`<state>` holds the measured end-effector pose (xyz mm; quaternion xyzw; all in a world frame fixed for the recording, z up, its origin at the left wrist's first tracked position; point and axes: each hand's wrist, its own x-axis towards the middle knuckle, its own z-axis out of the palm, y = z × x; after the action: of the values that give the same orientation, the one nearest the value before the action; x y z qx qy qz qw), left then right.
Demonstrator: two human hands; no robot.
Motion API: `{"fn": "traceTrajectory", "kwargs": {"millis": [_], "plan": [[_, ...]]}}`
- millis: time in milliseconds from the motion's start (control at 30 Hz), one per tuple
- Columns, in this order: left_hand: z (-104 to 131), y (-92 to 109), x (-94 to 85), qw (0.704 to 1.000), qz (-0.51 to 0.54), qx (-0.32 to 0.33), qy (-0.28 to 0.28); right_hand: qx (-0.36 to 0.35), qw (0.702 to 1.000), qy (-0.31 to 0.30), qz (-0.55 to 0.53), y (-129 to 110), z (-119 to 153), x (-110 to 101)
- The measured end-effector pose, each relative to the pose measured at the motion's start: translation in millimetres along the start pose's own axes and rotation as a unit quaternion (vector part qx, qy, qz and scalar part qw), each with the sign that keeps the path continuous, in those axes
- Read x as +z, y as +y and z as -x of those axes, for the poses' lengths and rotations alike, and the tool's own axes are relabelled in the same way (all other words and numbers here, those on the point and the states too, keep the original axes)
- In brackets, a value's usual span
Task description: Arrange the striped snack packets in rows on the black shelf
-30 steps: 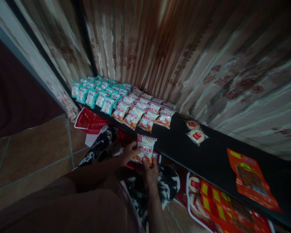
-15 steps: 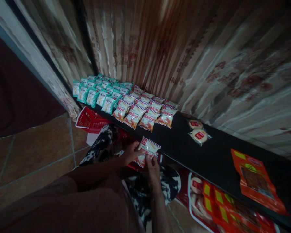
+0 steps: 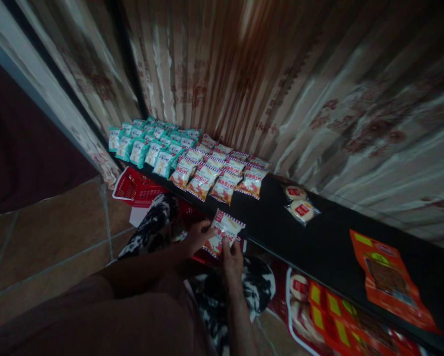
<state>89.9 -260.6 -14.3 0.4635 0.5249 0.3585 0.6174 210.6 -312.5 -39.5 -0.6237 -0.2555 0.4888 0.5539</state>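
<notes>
A white and orange snack bag [image 3: 227,227] with a striped top edge is held above the lap, close to the front edge of the black shelf [image 3: 270,222]. My left hand [image 3: 199,237] grips its left side, and my right hand [image 3: 233,254] grips its lower right. Beyond it, several matching snack bags [image 3: 204,180] lean in rows on the shelf. Left of those stand several teal snack bags [image 3: 164,162], also in rows.
Two round wrapped pastries [image 3: 302,210] and an orange packet [image 3: 388,274] lie on the shelf's right part. Below are a red basket [image 3: 133,188] at left and a basket of orange packets [image 3: 333,316] at right. A patterned curtain [image 3: 222,64] hangs behind.
The view has shifted slightly, so the shelf items appear a little lower and further left. My left hand has slid slightly down and left along the held bag.
</notes>
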Motion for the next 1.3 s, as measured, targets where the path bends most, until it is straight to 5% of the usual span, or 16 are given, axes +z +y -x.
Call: {"fn": "traceTrajectory", "kwargs": {"millis": [400,867,1300], "plan": [[-3.4,-1.2,-0.8,0.998,-0.004,-0.004,0.058,0.006,0.999,-0.050,-0.020,-3.8,4.5,7.7],[-12.8,-9.0,-3.1,0.996,0.000,-0.010,0.091,-0.062,0.995,-0.022,0.075,-10.9,0.9,16.6],[-20.3,-3.7,-16.9,0.990,-0.021,0.000,0.142,-0.027,0.991,-0.126,0.029,-1.8,-4.6,22.4]]}}
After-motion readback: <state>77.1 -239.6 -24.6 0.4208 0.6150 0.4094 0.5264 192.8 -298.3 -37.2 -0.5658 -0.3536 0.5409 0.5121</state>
